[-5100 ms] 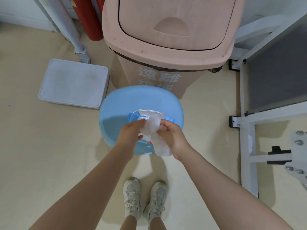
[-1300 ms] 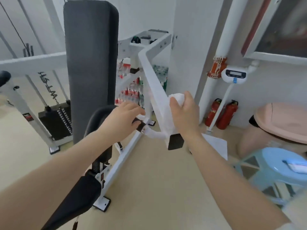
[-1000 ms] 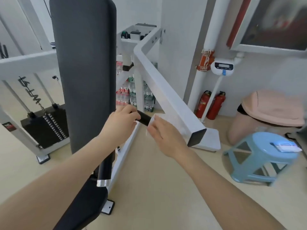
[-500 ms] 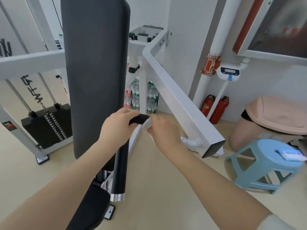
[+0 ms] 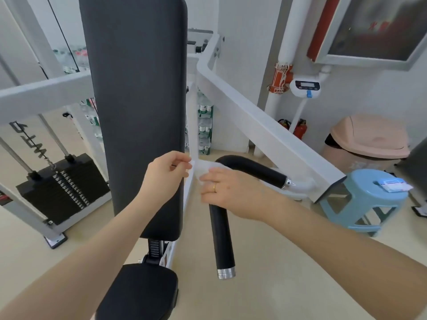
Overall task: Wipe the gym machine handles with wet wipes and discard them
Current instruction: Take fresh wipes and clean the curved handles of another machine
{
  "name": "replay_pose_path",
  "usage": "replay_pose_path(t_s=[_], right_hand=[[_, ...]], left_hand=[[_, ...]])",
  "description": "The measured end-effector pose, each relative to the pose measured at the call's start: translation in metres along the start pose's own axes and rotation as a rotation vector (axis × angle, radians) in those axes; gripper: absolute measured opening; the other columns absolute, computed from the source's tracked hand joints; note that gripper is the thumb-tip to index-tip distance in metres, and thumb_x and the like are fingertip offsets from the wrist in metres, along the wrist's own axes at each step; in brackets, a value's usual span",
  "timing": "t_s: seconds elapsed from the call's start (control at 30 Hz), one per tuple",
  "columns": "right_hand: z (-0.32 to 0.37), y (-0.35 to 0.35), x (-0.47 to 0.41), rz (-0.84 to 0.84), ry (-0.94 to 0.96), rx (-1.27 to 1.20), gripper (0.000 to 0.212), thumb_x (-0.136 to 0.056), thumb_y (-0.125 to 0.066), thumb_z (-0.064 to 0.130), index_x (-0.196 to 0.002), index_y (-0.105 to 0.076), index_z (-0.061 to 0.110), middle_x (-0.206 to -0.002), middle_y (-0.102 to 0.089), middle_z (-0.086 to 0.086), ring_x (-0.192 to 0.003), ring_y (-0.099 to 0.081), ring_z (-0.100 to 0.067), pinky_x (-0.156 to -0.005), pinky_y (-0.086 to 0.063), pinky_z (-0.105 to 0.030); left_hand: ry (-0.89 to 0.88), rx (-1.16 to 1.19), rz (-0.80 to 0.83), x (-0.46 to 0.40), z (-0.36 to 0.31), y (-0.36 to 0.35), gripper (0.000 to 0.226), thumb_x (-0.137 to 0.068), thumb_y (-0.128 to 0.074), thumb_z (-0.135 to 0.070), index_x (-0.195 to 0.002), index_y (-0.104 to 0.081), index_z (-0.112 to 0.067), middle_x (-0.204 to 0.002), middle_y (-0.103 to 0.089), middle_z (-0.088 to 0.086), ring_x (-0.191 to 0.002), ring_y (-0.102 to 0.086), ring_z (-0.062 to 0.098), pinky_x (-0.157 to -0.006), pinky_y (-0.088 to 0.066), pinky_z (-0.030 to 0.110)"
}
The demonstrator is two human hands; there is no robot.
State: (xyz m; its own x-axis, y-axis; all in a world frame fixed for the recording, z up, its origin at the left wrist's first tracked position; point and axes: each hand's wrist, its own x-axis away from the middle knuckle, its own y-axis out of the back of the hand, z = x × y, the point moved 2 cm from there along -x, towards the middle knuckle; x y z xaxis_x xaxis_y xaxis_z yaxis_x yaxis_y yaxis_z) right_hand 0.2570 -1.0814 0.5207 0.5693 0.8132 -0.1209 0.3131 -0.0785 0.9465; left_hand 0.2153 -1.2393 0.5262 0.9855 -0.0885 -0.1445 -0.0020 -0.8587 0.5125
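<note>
Left hand (image 5: 167, 175) pinches a white wet wipe (image 5: 203, 168) that the right hand (image 5: 231, 192) presses onto the black handle (image 5: 251, 168); wiping just beginning, sliding along the handle likely next

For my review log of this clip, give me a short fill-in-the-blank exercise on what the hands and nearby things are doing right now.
1. Both hands, the left hand and the right hand, hold a white ____ at the bend of the black handle.
2. A ring sits on the ____ hand.
3. The pack of wipes lies on the blue ____.
4. The bin with the pink lid stands ____ the stool.

Missing words: wipe; right; stool; behind
</note>
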Motion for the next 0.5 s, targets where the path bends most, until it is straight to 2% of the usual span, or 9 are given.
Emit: replay_pose_path(t_s=[0.07,0.13,0.17,0.2,0.3,0.37,0.43,0.5], right_hand=[[0.022,0.005,0.011,0.178,0.080,-0.079,0.036,-0.070,-0.067,-0.001,-0.104,-0.067,0.014,-0.113,-0.067,-0.002,-0.130,-0.044,-0.024,-0.115,-0.016,-0.038],[0.028,0.006,0.016,0.247,-0.043,-0.240,0.049,-0.078,-0.053,0.004,-0.126,-0.055,0.016,-0.139,-0.049,-0.001,-0.143,-0.017,-0.019,-0.119,-0.001,-0.037],[0.029,0.008,0.018,0.235,-0.116,-0.337,0.054,-0.079,-0.047,0.008,-0.132,-0.049,0.019,-0.147,-0.039,0.000,-0.144,-0.010,-0.018,-0.119,-0.002,-0.036],[0.029,0.010,0.019,0.193,-0.173,-0.441,0.054,-0.081,-0.043,0.010,-0.134,-0.047,0.020,-0.149,-0.035,0.001,-0.143,-0.011,-0.017,-0.119,-0.004,-0.032],[0.031,0.012,0.025,-0.121,-0.399,-0.682,0.036,-0.093,-0.040,0.016,-0.125,-0.058,0.015,-0.139,-0.049,0.000,-0.133,-0.034,-0.011,-0.112,-0.023,-0.021],[0.033,0.003,0.034,-0.341,-0.586,-0.673,0.034,-0.094,-0.041,0.022,-0.117,-0.063,0.012,-0.132,-0.055,-0.002,-0.124,-0.044,-0.010,-0.104,-0.034,-0.019],[0.037,-0.010,0.039,-0.420,-0.704,-0.666,0.029,-0.093,-0.045,0.019,-0.115,-0.061,0.010,-0.131,-0.054,-0.002,-0.121,-0.047,-0.011,-0.102,-0.037,-0.019],[0.040,-0.015,0.040,-0.459,-0.747,-0.711,0.025,-0.093,-0.046,0.017,-0.111,-0.061,0.007,-0.131,-0.054,-0.002,-0.120,-0.050,-0.012,-0.101,-0.041,-0.026]], left_hand=[[-0.029,0.042,0.094,0.006,0.002,-0.005,0.023,-0.093,-0.045,-0.012,-0.097,-0.063,-0.026,-0.090,-0.066,-0.015,-0.083,-0.061,-0.001,-0.074,-0.046,0.017],[-0.019,0.122,0.216,0.014,0.003,-0.014,0.023,-0.094,-0.044,-0.014,-0.101,-0.063,-0.026,-0.093,-0.066,-0.014,-0.085,-0.062,0.004,-0.079,-0.050,0.021],[0.008,0.180,0.256,0.019,0.004,-0.019,0.022,-0.095,-0.045,-0.016,-0.104,-0.063,-0.025,-0.094,-0.066,-0.011,-0.085,-0.064,0.007,-0.079,-0.052,0.024],[0.045,0.241,0.274,0.023,0.006,-0.021,0.022,-0.095,-0.045,-0.019,-0.108,-0.062,-0.024,-0.095,-0.067,-0.008,-0.084,-0.065,0.010,-0.078,-0.054,0.026],[0.150,0.411,0.332,0.033,0.010,-0.026,0.024,-0.095,-0.048,-0.027,-0.115,-0.059,-0.020,-0.099,-0.068,-0.001,-0.085,-0.068,0.011,-0.077,-0.056,0.025],[0.173,0.443,0.391,0.038,0.014,-0.029,0.023,-0.092,-0.053,-0.029,-0.112,-0.059,-0.018,-0.098,-0.070,0.001,-0.083,-0.069,0.010,-0.073,-0.056,0.020],[0.182,0.399,0.384,0.042,0.017,-0.030,0.017,-0.089,-0.059,-0.024,-0.102,-0.062,-0.012,-0.089,-0.071,0.003,-0.077,-0.070,0.010,-0.067,-0.054,0.016],[0.184,0.340,0.360,0.041,0.020,-0.030,0.013,-0.088,-0.060,-0.022,-0.092,-0.063,-0.010,-0.081,-0.069,0.002,-0.072,-0.069,0.009,-0.062,-0.052,0.015]])
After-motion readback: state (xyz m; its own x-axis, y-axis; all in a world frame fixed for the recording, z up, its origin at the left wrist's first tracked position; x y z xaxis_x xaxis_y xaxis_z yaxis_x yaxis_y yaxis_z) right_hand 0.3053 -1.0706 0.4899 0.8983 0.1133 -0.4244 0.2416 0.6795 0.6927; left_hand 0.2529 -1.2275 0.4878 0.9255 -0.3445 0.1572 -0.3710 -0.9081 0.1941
